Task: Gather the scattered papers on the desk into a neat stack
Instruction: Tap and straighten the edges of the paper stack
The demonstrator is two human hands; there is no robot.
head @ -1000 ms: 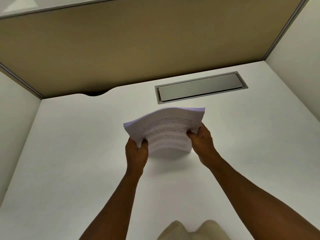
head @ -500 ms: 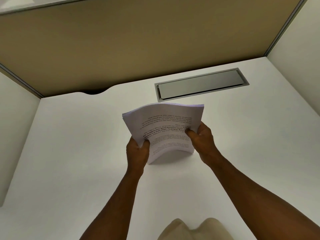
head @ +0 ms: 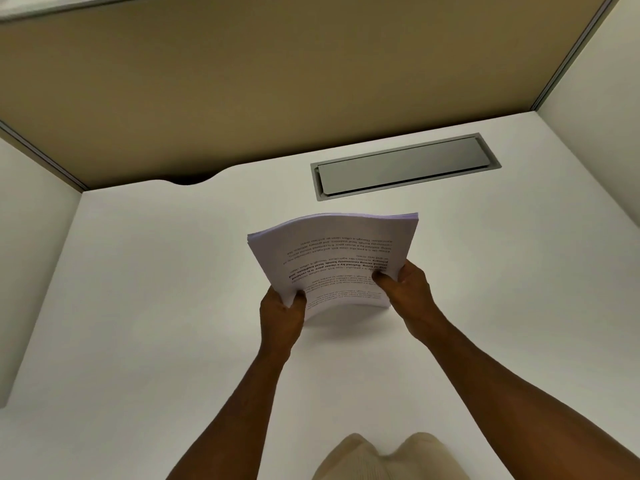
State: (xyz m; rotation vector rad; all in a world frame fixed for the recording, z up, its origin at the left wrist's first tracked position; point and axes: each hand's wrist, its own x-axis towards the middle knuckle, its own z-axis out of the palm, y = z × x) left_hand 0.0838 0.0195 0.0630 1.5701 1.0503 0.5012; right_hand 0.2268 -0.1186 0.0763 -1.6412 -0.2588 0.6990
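— Papers, where are they right now?

— All in one sheaf, standing on the bottom edge on the white table, roughly in the middle of it. The sheaf bows a little, the top leaning away from me, and the printed text on the front sheet reads upside down from where I look.

— And your hands?

— My left hand has its grip closed on the lower left corner, thumb across the front sheet, fingers behind where I cannot see them. My right hand is closed on the right edge, a bit higher up, thumb pressed on the print and fingers wrapped round the back. Both forearms are bare and reach in from the near edge.

— Are the edges lined up?

— The top edge shows the sheets close together, with a faint fan toward the left corner. The bottom edge I can't judge well; it curves and my hands cover part of it.

— What else is on the table?

— A grey metal flap set flush into the surface, beyond the papers and to the right, well apart from them. A tan back panel rises behind the table, and pale side walls close it in on the left and right. A notch in the table's far edge sits left of the flap.
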